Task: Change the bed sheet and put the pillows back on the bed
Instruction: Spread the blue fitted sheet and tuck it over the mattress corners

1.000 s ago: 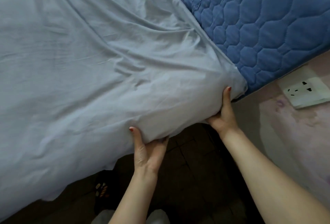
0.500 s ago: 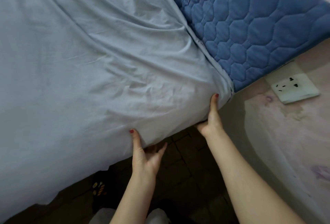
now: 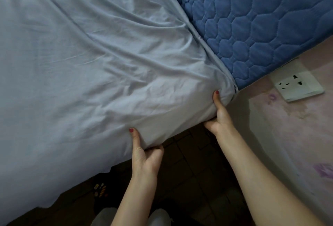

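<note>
A pale blue bed sheet covers most of the bed, creased and gathered toward the near corner, its loose edge hanging over the side above a dark floor. To the right, a darker blue quilted mattress pad with a hexagon stitch pattern lies bare where the sheet stops along a diagonal seam. Beyond the corner, a pinkish wall carries faded purple marks and a white wall socket.

A person stands at the corner, both bare forearms reaching forward. The left hand grips the sheet's hanging edge, thumb laid flat on top of the fabric and fingers curled up underneath it. The right hand holds the sheet just beside the corner of the mattress pad, thumb pressed upward against the bunched cloth; its fingers are hidden beneath the fold, so they appear to be tucked under the edge, though this cannot be confirmed. Both thumbnails are painted red. Small, light-coloured objects on the floor below the sheet are too dim to identify.
</note>
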